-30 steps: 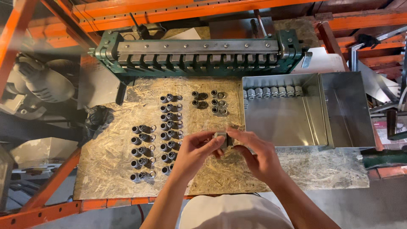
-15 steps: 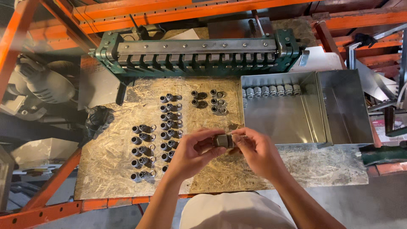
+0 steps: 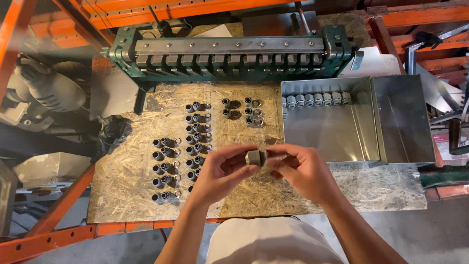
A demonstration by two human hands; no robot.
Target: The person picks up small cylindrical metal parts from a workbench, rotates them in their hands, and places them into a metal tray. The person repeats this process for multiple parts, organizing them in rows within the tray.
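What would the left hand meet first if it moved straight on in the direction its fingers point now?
The left hand points right, at the small grey fitting it already grips; just beyond that come the right hand's fingertips, which hold the same fitting.

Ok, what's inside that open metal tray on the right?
Along the back wall of the metal tray sits a single row of grey fittings. The rest of its floor shows bare. The near left corner is hidden behind the right hand.

Your left hand [image 3: 220,173] and right hand [image 3: 303,171] meet over the desk [image 3: 127,181], a fitting [image 3: 255,157] between them. Rows of fittings [image 3: 181,146] lie to your left, the tray [image 3: 327,137] to your right, the machine [image 3: 229,54] behind them.
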